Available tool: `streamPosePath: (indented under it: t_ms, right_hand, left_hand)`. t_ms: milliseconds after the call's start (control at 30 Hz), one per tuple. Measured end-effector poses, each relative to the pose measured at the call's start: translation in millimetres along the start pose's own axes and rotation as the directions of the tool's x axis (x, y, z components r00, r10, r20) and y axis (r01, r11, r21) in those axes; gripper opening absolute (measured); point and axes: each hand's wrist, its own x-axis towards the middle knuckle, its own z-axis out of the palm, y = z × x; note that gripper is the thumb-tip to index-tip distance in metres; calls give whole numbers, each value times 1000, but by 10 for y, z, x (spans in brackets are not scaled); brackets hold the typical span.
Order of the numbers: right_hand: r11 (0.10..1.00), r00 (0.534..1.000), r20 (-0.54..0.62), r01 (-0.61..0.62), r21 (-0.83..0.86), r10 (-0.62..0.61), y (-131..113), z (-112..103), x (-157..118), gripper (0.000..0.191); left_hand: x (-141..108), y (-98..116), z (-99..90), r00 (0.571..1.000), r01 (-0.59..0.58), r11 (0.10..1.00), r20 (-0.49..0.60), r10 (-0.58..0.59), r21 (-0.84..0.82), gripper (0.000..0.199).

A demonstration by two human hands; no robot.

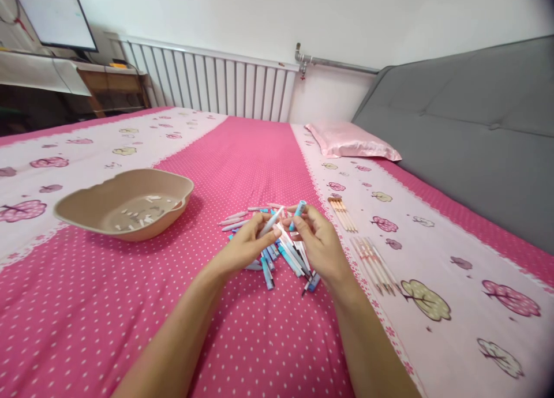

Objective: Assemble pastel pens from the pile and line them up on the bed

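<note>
Over a loose pile of pens [291, 258], my two hands are close together. My left hand [249, 240] pinches a pale grey-white pen [271, 221], its narrow end pointing up and to the right. In my right hand [319, 237] a short light-blue pen cap [298, 215] is gripped between thumb and fingers. Blue, white and dark-tipped pieces lie under and between the hands. Several greyish and pink pens [235, 218] rest just beyond the left hand. Part of the pile is hidden by my fingers.
A beige plastic basin [125, 205] with small white pieces in it stands to the left on the pink bedspread [259, 156]. Right of the pile lie two groups of slim pens [374, 265]. A pink pillow [350, 139], grey headboard [467, 115] and radiator [216, 81] are farther back.
</note>
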Motion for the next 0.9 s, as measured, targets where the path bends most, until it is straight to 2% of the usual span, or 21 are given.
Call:
streamPosePath:
  t_ms: [133,233,467,667,900]
  right_hand:
    - [986,1000,-18,9,-169,-13,-36,-149,15,36]
    - [978,999,-43,-10,-208,1,-97,-251,7,36]
    - [994,998,-41,-43,-103,39,-244,-343,-49,19]
    - [998,987,-157,-37,-56,28,-272,-348,-41,17]
    - [999,982,-180,-49,14,51,-251,-341,-36,19]
  left_hand:
    - [-4,-20,-12,1000,6,1000,19,-6,1,28]
    - [1,-46,-37,1000,-8,1000,-9,9,21,27]
    - [12,-37,-35,999,-33,997,35,31,74,27]
    - [12,-27,-29,998,-38,994,50,33,100,26]
    - [23,-36,-8,994,-25,992,110,12,120,29]
